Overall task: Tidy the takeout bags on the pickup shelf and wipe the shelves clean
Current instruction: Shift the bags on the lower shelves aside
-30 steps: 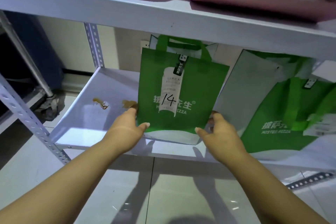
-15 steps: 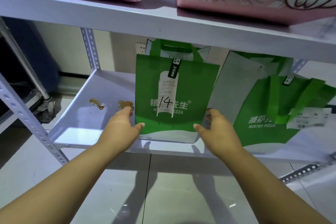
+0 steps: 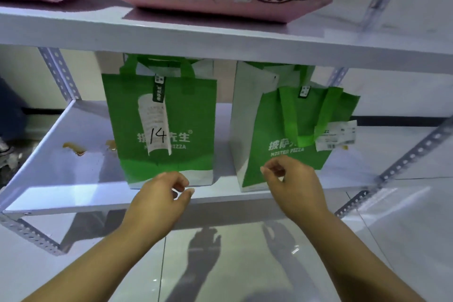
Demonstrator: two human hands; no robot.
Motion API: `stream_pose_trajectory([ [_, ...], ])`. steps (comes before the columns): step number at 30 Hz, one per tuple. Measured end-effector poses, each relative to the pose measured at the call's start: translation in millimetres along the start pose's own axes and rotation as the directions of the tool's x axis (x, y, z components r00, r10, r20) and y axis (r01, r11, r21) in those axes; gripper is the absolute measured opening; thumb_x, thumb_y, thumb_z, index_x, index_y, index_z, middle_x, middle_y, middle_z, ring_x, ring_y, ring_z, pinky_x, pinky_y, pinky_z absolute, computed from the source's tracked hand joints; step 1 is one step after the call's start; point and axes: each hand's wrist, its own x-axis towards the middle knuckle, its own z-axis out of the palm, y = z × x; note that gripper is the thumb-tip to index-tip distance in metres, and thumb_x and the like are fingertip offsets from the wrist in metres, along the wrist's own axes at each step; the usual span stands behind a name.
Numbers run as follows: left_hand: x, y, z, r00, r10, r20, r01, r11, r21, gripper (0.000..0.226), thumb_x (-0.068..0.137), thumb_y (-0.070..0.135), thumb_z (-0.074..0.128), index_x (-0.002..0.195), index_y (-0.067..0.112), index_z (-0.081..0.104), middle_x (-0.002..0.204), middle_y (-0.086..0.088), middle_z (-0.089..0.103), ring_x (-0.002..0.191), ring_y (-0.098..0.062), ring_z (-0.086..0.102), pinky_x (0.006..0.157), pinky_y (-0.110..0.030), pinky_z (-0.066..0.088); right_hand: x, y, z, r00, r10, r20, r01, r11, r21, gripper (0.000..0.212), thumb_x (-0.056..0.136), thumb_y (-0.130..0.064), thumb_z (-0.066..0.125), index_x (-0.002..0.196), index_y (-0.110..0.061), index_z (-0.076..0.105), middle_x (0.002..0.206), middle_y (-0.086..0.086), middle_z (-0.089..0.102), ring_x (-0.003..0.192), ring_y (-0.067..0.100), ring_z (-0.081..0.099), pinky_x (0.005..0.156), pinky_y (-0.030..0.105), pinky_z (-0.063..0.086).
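Two green pizza bags stood upright, apart, on the lower shelf (image 3: 61, 179). The left bag (image 3: 188, 110) bore a receipt (image 3: 154, 115) marked 14; the right bag (image 3: 269, 125) showed a white side. The left hand (image 3: 159, 193) and right hand (image 3: 294, 179) hung before them, fingers loosely curled, gripping nothing

Pale glossy floor tiles (image 3: 245, 265) — thin grout lines, soft glints, dim shadows across them. Cream wall (image 3: 22, 76) behind at left, dark skirting strip (image 3: 41, 111) along its foot; paler wall (image 3: 404, 95) at right with same dark strip. White metal shelving unit (image 3: 220, 39) fills view — flat boards, perforated upright (image 3: 60, 73) at back left, slotted diagonal rail (image 3: 404, 158) at right. Dark blue mass (image 3: 9, 105) at far left edge, unclear what. Light even, cool, faintly violet on white metal
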Motion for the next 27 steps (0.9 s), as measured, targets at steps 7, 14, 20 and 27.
stream_pose_trajectory([
  [7, 11, 52, 45, 0.995, 0.072, 0.067, -0.07, 0.997, -0.027, 0.007, 0.083, 0.031, 0.065, 0.085, 0.026, 0.061, 0.083, 0.009, 0.064, 0.072, -0.008, 0.059, 0.066, -0.027, 0.045, -3, 81, -26, 0.979, 0.19, -0.069, -0.193, 0.98, -0.055, 0.015, 0.087, -0.033, 0.059, 0.095, -0.022, 0.065, 0.078, -0.012, 0.059, 0.071, 0.012, 0.054, 0.059, 0.025, 0.038],
  [14, 25, 94, 74, 0.983, 0.177, -0.04, -0.177, 0.984, 0.01, 0.043, 0.083, 0.029, 0.067, 0.121, 0.015, 0.054, 0.113, -0.005, 0.059, 0.098, -0.022, 0.056, 0.077, -0.026, 0.038, 14, 128, -36, 0.953, 0.3, -0.047, -0.298, 0.953, 0.05, 0.049, 0.087, -0.033, 0.061, 0.13, -0.014, 0.047, 0.124, 0.002, 0.058, 0.106, 0.02, 0.057, 0.082, 0.03, 0.042],
  [20, 28, 111, 88, 0.98, 0.2, -0.02, -0.2, 0.98, 0.003, 0.051, 0.085, 0.028, 0.064, 0.131, 0.023, 0.043, 0.122, -0.005, 0.055, 0.105, -0.025, 0.054, 0.079, -0.03, 0.042, 31, 131, -32, 0.954, 0.289, 0.078, -0.298, 0.942, 0.153, 0.052, 0.086, -0.027, 0.064, 0.132, -0.015, 0.042, 0.118, -0.003, 0.053, 0.102, 0.015, 0.049, 0.085, 0.028, 0.037],
  [27, 34, 111, 90, 0.982, 0.186, -0.012, -0.185, 0.981, 0.049, 0.057, 0.085, 0.026, 0.064, 0.135, 0.019, 0.039, 0.124, -0.009, 0.056, 0.109, -0.029, 0.054, 0.083, -0.033, 0.045, 31, 132, -27, 0.967, 0.226, 0.117, -0.25, 0.926, 0.283, 0.039, 0.086, -0.019, 0.062, 0.122, -0.022, 0.05, 0.106, -0.011, 0.052, 0.091, 0.009, 0.046, 0.077, 0.024, 0.036],
])
